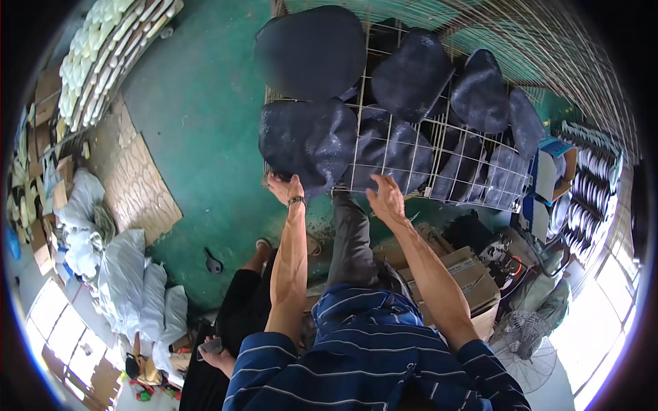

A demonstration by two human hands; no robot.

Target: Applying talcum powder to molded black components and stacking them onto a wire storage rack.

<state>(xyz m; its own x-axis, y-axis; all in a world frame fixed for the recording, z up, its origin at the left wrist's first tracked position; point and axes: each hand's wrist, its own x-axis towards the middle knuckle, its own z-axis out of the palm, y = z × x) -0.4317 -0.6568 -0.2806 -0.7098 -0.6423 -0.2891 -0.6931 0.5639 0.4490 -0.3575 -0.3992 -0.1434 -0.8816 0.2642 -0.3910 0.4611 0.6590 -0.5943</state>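
Note:
A wire cage [412, 156] in front of me bears several dark blue, rounded, cushion-like pads with a glossy, wrinkled surface. My left hand [284, 188], with a bracelet at its wrist, is closed on the lower left edge of the nearest pad [305, 140] at the cage's near corner. Its fingertips are partly hidden by the pad. Beside the cage's near edge, my right hand [388, 200] has bent fingers held apart and nothing visible in them. A large smooth pad [312, 55] lies behind the nearest one, and another pad [412, 75] lies to its right.
Cardboard boxes [466, 281] and a standing fan [524, 342] are at right. Another person's hand [218, 357] holds a small dark object at my left. White sacks [127, 270] and a patterned sheet [140, 181] lie farther left. A dark paddle-shaped thing [213, 262] rests on the green floor.

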